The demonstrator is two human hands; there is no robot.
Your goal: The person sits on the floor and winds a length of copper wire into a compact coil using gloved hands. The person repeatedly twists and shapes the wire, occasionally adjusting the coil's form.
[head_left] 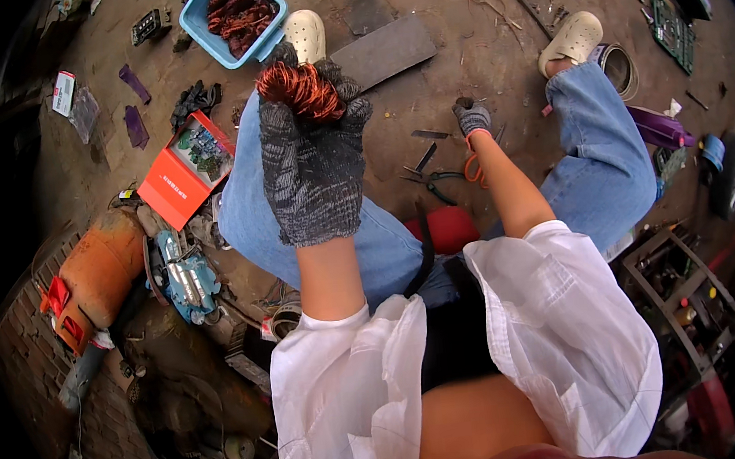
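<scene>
Your left hand [312, 160], in a grey knit glove, is raised over your left knee. Its fingers [356, 111] are clamped around a bundle of copper wire [301, 90]. The bundle sits at the fingertips, reddish-orange, coiled, well above the floor.

Your right hand [472, 118], also gloved, reaches down to the floor [457, 61] between your knees. Its fingers are bunched together at a small dark piece on the ground; whether they grip it, you cannot tell. Pliers with orange handles [470, 166] lie just beside your right wrist. A few dark metal scraps [425, 155] lie near them.

Beyond the copper bundle, a blue tub [197, 25] holds more copper wire [239, 13]. It stands just beside your left shoe [306, 34]. A flat grey slab [385, 49] lies right of that shoe. Your right shoe [575, 37] is planted further right, next to a roll of tape [619, 68].

To your left: an open red box [170, 185] with small green parts inside, a dark glove [194, 100] near it, and purple scraps [134, 106]. Lower left, an orange power tool [93, 278] and a blue motor part [182, 278] rest together. A green circuit board [671, 32] lies far right.
</scene>
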